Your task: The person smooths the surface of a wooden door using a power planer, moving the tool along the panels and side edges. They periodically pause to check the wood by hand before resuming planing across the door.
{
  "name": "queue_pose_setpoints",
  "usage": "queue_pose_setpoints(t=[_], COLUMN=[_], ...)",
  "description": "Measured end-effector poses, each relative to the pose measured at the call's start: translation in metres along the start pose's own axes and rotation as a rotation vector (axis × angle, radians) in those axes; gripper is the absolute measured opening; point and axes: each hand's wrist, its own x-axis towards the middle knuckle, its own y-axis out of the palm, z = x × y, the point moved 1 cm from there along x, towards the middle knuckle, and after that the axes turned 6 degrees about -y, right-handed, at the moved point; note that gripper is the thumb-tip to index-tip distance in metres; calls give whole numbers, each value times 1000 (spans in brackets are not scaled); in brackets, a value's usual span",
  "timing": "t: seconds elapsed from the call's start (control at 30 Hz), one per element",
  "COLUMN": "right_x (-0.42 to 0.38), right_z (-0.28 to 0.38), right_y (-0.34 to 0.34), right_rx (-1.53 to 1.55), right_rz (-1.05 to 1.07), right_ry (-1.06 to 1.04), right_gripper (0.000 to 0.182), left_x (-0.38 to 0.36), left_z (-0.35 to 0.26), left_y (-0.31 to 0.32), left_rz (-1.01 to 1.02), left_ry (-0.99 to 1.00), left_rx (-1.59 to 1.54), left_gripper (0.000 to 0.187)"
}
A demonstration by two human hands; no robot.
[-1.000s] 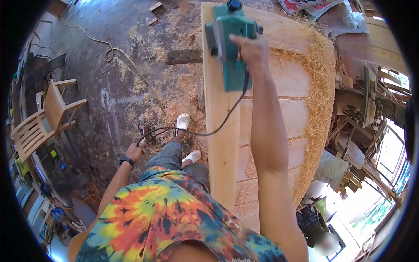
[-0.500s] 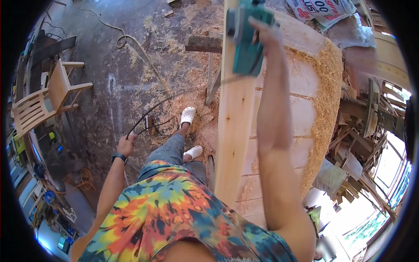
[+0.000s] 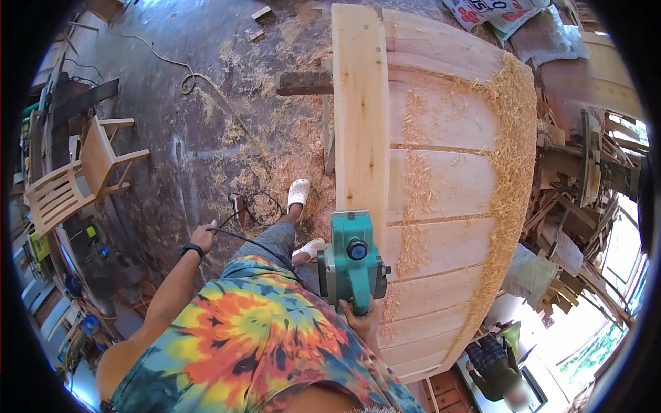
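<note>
My right hand is wrapped round the rear handle of a teal electric planer. The planer sits on the near part of a long pale wooden board, close against my body. Out to the left, my left hand is closed round the black power cord, which runs back toward my waist. Beside the long board lie several wide pale planks side by side, with wood shavings piled thickly along their right edge.
A wooden chair lies tipped at the left. Shavings and a tan cord are on the dark floor. A dark beam juts out under the board. Scrap wood is heaped at right, and another person is at lower right.
My right hand has drawn the planer from the far end of the board back to the near end. My left hand still holds the cord, and another person now shows at lower right.
</note>
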Motion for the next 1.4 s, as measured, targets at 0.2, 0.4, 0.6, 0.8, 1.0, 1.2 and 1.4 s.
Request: queue_pose_setpoints(t=[0.2,0.4,0.6,0.8,1.0,1.2,1.4], right_x=[72,179,306,443,532,420,197], right_z=[66,159,259,352,391,325,166], right_y=[19,47,69,95,108,73,11], right_rx=[-119,-87,-122,-218,-213,-28,85], right_rz=[-39,-80,-53,-54,31,-68,-117], right_ry=[-218,-337,-466,-496,-666,-878,-757], right_gripper=[25,24,27,28,27,36,33], left_x=[-7,-8,-32,-43,-68,-89,-53], left_z=[-66,-58,-67,-61,-79,-42,-15], left_y=[-12,-8,-12,-8,-39,-67,-76], left_rz=[109,112,66,94,-57,-433,-446], left_ry=[-81,-127,-209,-191,11,191,213], left_rx=[-230,-287,-423,-469,-351,-39,-3], left_gripper=[50,49,54,65,58,45,26])
